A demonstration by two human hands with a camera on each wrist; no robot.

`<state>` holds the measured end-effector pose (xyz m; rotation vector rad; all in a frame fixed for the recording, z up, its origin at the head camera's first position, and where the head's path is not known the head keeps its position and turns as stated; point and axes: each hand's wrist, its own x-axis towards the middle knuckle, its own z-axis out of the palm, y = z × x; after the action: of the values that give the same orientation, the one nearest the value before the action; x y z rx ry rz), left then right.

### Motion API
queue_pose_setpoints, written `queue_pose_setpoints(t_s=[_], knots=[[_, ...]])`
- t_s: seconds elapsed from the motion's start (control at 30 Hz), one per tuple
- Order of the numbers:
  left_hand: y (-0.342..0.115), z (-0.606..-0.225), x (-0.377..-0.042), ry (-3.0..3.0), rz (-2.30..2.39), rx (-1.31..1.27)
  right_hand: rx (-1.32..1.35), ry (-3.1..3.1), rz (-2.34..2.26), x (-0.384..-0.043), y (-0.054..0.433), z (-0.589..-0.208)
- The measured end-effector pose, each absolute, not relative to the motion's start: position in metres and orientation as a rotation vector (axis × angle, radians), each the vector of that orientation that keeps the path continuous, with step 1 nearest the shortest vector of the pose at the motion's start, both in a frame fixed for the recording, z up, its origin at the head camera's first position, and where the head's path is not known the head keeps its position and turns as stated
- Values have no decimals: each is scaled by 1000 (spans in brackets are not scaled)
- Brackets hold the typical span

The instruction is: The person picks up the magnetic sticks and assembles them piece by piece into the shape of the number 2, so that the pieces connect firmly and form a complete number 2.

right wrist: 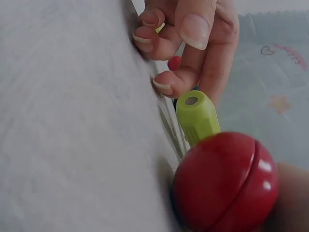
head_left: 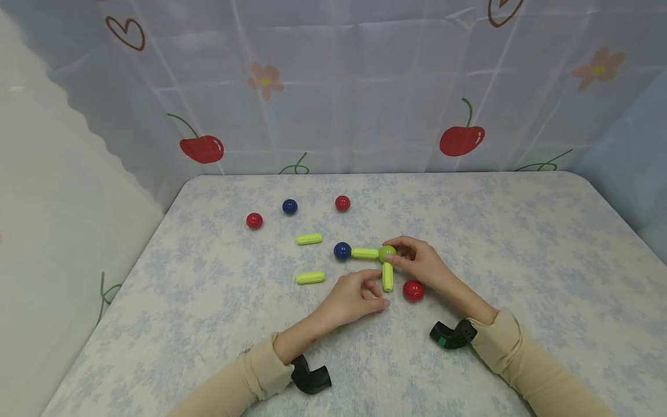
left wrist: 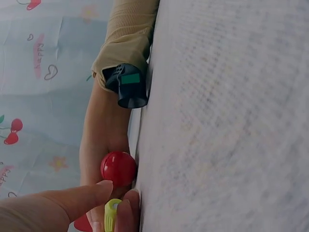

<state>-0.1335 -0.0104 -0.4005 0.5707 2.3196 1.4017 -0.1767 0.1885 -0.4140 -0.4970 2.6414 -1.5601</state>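
While the green ball [head_left: 387, 253] is pinched between the thumb and fingers of the right hand [head_left: 422, 263], as seen from the head, two yellow-green rods are joined to it: the side rod [head_left: 365, 253] is directed left and met at its far end by the near blue ball [head_left: 342, 251]; the front rod [head_left: 388, 278] is pointed toward the person. Its free end is flanked by the left hand [head_left: 351, 298], whose relaxed fingers are parted from the thumb and curled around nothing; whether the rod is touched by a fingertip cannot be told. The near red ball [head_left: 413, 291] is placed just beside the front rod, close to the right wrist. Farther left on the counter [head_left: 521, 249], two loose rods [head_left: 310, 278] are laid, with three small balls [head_left: 289, 207], two red and one blue, beyond them.

From the left wrist, the front rod's end is framed by the left hand's fingers, and the near red ball is seen before the right forearm.

From the right wrist, the front rod's hole is shown behind the near red ball, with the left hand's bent fingers beyond.
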Motion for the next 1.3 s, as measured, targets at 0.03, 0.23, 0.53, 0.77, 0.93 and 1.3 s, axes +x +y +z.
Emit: queue_pose_setpoints(t_s=[0.03, 0.23, 0.53, 0.77, 0.93, 1.3], knots=[[-10, -401, -134, 2323, 1401, 570, -496, 2644, -1559, -177, 188, -414], [-10, -399, -136, 2330, 1422, 579, -487, 2652, -1551, -176, 188, -413], [-13, -395, -135, 2439, 1401, 654, -461, 2678, -1536, -180, 188, -414], [-13, -397, -137, 2398, 1441, 634, -428, 2689, -1542, -187, 189, -412], [-13, -398, -137, 2383, 1441, 601, -439, 2682, -1501, -192, 192, -410], [-18, -398, -138, 2342, 1465, 610, -397, 2601, -1514, -195, 197, -408]])
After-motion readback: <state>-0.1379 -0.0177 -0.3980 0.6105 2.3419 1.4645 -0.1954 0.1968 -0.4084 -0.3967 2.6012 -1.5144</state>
